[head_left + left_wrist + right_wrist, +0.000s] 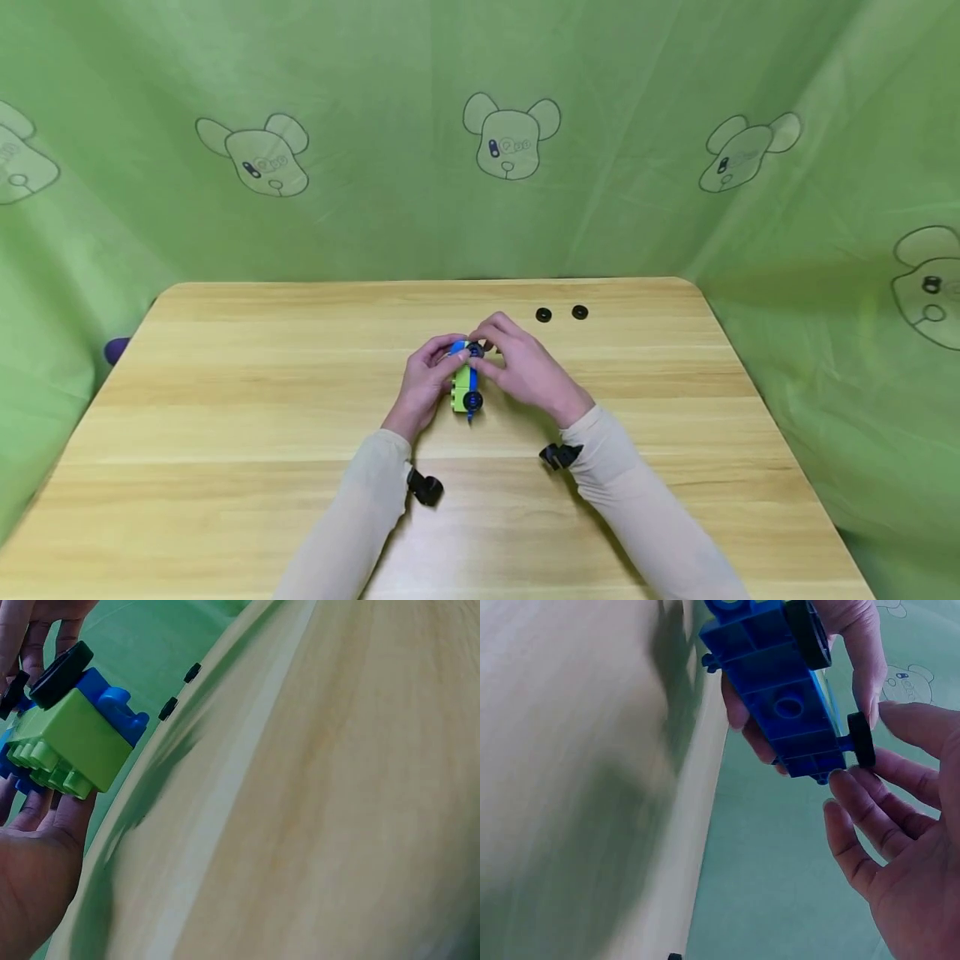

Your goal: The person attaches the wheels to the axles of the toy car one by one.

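My left hand (426, 379) grips a toy car (460, 398) of lime-green studded blocks on a blue base, holding it tilted on its side above the table. In the right wrist view the ribbed blue underside (769, 690) faces the camera. One black wheel (808, 634) sits at the near end of one side; a second wheel (862, 740) is at the far end, on a blue axle stub. My right hand (528, 367) pinches this far wheel between thumb and fingers. On the opposite side a blue stub (711, 663) shows without a wheel.
Two loose black wheels, one left (543, 315) and one right (580, 312), lie near the back edge of the wooden table (225, 400). Behind and at the sides hangs a green curtain (390, 208) with bear-head prints. A purple object (116, 350) shows beyond the left edge.
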Demonstrator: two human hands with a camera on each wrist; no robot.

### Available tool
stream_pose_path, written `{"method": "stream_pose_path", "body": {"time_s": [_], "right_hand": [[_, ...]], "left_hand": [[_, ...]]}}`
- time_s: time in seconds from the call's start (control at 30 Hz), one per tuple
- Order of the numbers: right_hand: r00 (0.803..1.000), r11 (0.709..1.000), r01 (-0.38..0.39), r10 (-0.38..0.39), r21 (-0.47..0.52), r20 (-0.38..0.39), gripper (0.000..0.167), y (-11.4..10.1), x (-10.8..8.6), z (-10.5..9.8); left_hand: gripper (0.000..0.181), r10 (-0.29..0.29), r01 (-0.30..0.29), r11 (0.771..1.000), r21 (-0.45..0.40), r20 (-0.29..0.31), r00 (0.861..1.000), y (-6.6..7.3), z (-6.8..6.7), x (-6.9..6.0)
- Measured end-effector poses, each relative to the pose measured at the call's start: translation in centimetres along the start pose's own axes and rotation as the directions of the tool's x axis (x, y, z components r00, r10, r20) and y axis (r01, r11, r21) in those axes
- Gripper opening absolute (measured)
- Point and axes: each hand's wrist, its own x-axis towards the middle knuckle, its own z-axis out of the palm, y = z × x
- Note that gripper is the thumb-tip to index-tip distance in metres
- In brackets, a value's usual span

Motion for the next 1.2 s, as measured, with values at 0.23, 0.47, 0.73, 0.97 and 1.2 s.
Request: {"method": "stream_pose_path", "body": {"time_s": [0.23, 0.47, 0.73, 0.97, 1.2], "right_hand": [[0.981, 0.966, -0.178, 0.19, 0.187, -0.045, 0.018, 0.4, -0.2, 0.4], [0.962, 0.911, -0.262, 0.273, 0.319, 0.009, 0.014, 0.5, -0.3, 0.9], [0.949, 0.843, -0.299, 0.312, 0.446, 0.047, 0.019, 1.1, -0.3, 1.5], [0.941, 0.708, -0.316, 0.32, 0.631, 0.112, 0.025, 1.0, -0.2, 1.5], [0.939, 0.635, -0.312, 0.317, 0.707, 0.13, 0.026, 1.3, -0.1, 1.8]], "left_hand": [[0.036, -0.007, 0.007, 1.0, -0.01, 0.003, 1.0, 0.0, -0.1, -0.1], [0.035, -0.006, 0.006, 1.0, -0.017, -0.005, 1.0, 0.1, 0.0, -0.2], [0.035, 0.012, -0.012, 1.0, -0.025, 0.0, 1.0, 0.2, 0.1, -0.1], [0.035, 0.028, -0.028, 0.999, -0.019, -0.011, 1.0, 0.1, 0.0, -0.1], [0.036, 0.041, -0.041, 0.999, 0.012, -0.01, 0.999, -0.1, 0.0, 0.1]]}}
